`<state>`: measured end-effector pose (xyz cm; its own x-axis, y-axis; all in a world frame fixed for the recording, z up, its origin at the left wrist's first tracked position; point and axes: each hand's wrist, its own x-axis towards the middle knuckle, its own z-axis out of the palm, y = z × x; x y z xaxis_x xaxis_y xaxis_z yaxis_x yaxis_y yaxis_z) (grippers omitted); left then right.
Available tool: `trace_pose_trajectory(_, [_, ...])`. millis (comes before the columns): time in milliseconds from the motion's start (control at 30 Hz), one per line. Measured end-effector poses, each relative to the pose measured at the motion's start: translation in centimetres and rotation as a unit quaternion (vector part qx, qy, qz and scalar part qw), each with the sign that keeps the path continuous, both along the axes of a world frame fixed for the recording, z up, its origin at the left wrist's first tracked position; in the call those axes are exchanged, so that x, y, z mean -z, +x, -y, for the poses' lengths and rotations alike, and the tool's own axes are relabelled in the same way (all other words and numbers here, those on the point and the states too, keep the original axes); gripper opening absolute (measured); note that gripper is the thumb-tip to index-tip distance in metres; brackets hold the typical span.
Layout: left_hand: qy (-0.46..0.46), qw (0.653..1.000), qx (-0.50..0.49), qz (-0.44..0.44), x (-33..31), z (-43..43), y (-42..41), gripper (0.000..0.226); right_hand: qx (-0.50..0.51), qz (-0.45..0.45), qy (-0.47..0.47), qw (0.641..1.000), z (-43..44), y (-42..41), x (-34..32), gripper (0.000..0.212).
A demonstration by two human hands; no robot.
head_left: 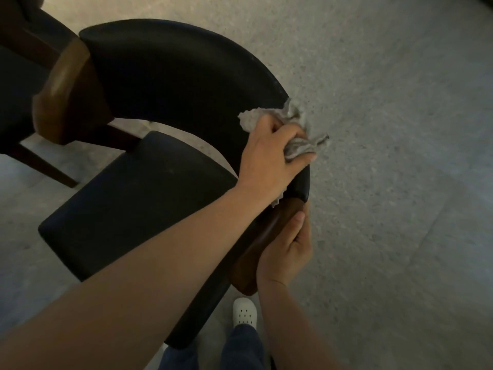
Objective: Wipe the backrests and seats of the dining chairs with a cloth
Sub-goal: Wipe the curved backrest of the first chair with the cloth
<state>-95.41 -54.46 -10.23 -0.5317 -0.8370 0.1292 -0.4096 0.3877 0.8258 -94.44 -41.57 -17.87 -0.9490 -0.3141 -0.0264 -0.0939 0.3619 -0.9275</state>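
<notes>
The left hand (269,153) grips the cloth (298,124), pressing it on the backrest's (170,76) right end. The right hand (286,249) clasps the wooden arm (246,268) just below. The seat (138,198) lies inside the backrest's curve.

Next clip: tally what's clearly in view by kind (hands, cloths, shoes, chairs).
Hands: 2 (left hand, right hand)
Cloths: 1 (grey cloth)
Shoes: 1 (white shoe)
Chairs: 1 (black chair; cropped dark furniture top-left not counted)
Total: 5
</notes>
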Motion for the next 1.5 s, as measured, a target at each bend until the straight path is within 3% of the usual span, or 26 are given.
trace_pose_trajectory(167, [0.006,0.998,-0.054,-0.039,0.8,-0.4,-0.2,0.023,0.001,0.001,-0.003,1.000,0.0,0.0,-0.2,0.068])
trace_pose_trajectory(367, [0.196,0.962,-0.183,-0.058,3.6,-0.5,2.4,0.018,0.005,-0.010,-0.011,1.000,0.0,0.1,-0.3,0.065])
trace_pose_trajectory(467, [0.195,0.967,-0.162,-0.031,4.7,-0.8,4.5,0.013,0.011,-0.025,-0.012,1.000,0.0,0.2,-0.3,0.061])
trace_pose_trajectory(633, [0.176,0.975,-0.095,-0.095,4.4,-1.0,4.1,0.011,0.011,-0.032,-0.019,0.999,0.2,0.3,-0.7,0.041])
trace_pose_trajectory(733, [0.205,0.968,-0.119,-0.085,5.5,-1.0,3.8,0.018,0.011,-0.033,-0.015,0.999,0.0,0.3,-0.5,0.044])
trace_pose_trajectory(800, [0.201,0.966,-0.137,-0.083,6.1,-1.1,3.6,0.024,0.009,-0.029,-0.009,1.000,-0.1,0.1,-0.1,0.057])
trace_pose_trajectory(900, [0.193,0.966,-0.158,-0.074,7.3,-1.2,3.7,0.017,-0.004,-0.032,0.001,0.999,-0.2,-0.1,0.2,0.069])
trace_pose_trajectory(1033, [0.279,0.944,-0.172,-0.026,9.9,-1.5,5.2,0.022,-0.005,-0.022,0.004,1.000,-0.1,-0.1,0.1,0.068])
trace_pose_trajectory(1133, [0.322,0.928,-0.189,0.014,11.1,-1.7,6.5,0.019,0.004,-0.028,-0.002,1.000,-0.2,0.0,0.0,0.053])
trace_pose_trajectory(1267, [0.288,0.938,-0.188,-0.049,10.7,-1.6,6.4,0.025,0.000,-0.031,-0.005,0.999,-0.2,-0.1,0.2,0.062])
trace_pose_trajectory(1400, [0.304,0.935,-0.179,-0.028,11.5,-1.8,5.4,0.009,0.001,-0.033,-0.005,0.999,-0.1,0.0,0.1,0.062])
trace_pose_trajectory(1500, [0.334,0.922,-0.196,0.015,12.6,-1.9,5.6,0.017,-0.006,-0.031,-0.007,0.999,-0.2,0.0,0.3,0.064])
